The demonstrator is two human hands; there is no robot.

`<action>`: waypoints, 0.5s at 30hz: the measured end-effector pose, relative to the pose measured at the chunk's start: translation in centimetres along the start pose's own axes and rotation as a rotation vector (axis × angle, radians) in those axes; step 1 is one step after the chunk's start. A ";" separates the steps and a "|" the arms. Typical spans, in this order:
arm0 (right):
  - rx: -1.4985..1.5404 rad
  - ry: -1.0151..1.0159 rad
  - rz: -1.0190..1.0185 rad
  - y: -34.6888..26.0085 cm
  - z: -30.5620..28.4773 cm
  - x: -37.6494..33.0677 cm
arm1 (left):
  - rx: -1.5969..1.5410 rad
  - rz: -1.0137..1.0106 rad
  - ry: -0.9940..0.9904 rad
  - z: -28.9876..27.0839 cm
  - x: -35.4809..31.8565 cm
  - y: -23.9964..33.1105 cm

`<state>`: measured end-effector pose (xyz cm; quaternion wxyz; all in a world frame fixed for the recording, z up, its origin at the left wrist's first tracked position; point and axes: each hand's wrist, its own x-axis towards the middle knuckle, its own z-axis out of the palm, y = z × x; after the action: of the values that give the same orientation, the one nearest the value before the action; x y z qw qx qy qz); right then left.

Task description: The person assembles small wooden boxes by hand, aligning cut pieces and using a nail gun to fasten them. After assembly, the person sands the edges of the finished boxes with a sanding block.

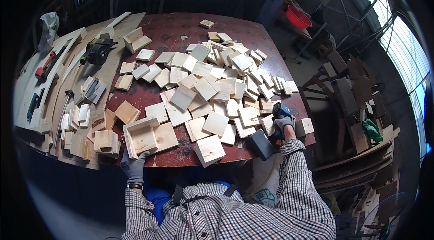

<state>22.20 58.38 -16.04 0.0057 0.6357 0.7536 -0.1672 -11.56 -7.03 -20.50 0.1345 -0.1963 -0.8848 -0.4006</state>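
At the table's near left edge, my left hand [132, 167], in a grey glove, grips the lower side of a small open wooden box [141, 137]. The box is tilted, its hollow facing up. A flat square board [165, 138] lies against its right side. Over at the near right, my gloved right hand [284, 124] is closed around a blue-and-black hand-held power tool [281, 110]. A dark block-shaped part [261, 145] sticks out beside that hand; the tool's exact kind is unclear. Just right of it sits a small wood block [305, 126].
A large heap of pale wood pieces [205, 87] covers the red table [174, 25]. Stacked blocks [106, 141], a hammer [68, 93], a black-and-yellow tool [96, 51] and a red tool [44, 67] lie left. A red basin [299, 17] stands far right.
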 end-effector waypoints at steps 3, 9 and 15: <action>0.006 0.004 -0.016 1.5 -1.2 0.5 | 0.010 0.040 -0.011 -0.3 0.0 0.1; 0.805 -0.087 0.110 4.5 -6.1 -3.0 | 0.051 0.055 0.011 -0.2 -0.4 0.0; 0.693 0.128 -0.141 5.7 -9.4 -3.6 | -0.076 0.068 0.028 1.0 0.2 0.6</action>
<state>30.28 58.12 -7.80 -0.2689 0.5558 0.6929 -0.3725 -11.49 -5.81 -20.69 0.1529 -0.2257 -0.8597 -0.4320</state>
